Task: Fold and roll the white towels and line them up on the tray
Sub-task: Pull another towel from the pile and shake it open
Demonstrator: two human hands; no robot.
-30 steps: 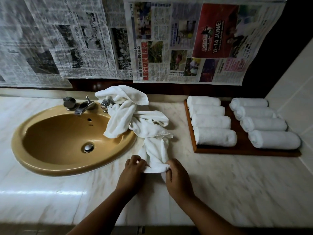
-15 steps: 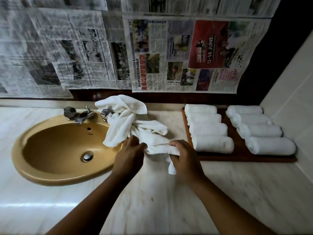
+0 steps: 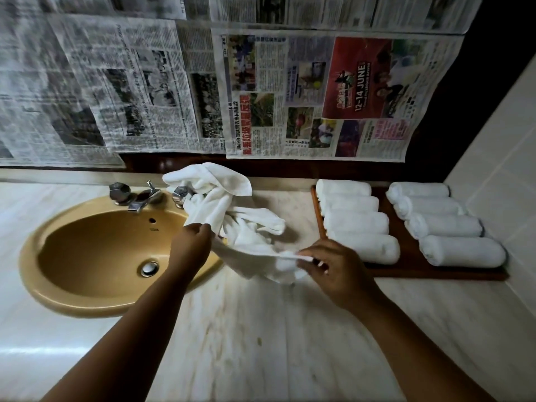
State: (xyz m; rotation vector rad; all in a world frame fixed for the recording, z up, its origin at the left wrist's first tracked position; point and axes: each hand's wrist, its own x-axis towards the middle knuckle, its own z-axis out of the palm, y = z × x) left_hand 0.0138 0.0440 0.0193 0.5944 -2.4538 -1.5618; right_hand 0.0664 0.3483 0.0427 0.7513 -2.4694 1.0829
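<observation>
Your left hand point(image 3: 190, 245) and right hand point(image 3: 333, 274) each pinch one end of a white towel point(image 3: 255, 256), held stretched just right of the sink point(image 3: 95, 256). More loose towels point(image 3: 214, 192) sit in a pile by the sink's back right edge. Farther right of the sink, eight rolled towels point(image 3: 359, 221) lie in two rows on the tray point(image 3: 406, 271).

red advert panel point(image 3: 359, 79) on colour newspaper sheet point(image 3: 319, 97): "12-14 JUNE" in white | red Chinese headline along sheet's lower left: not legible | left black-and-white newspaper point(image 3: 87, 82): print too blurred to read
</observation>
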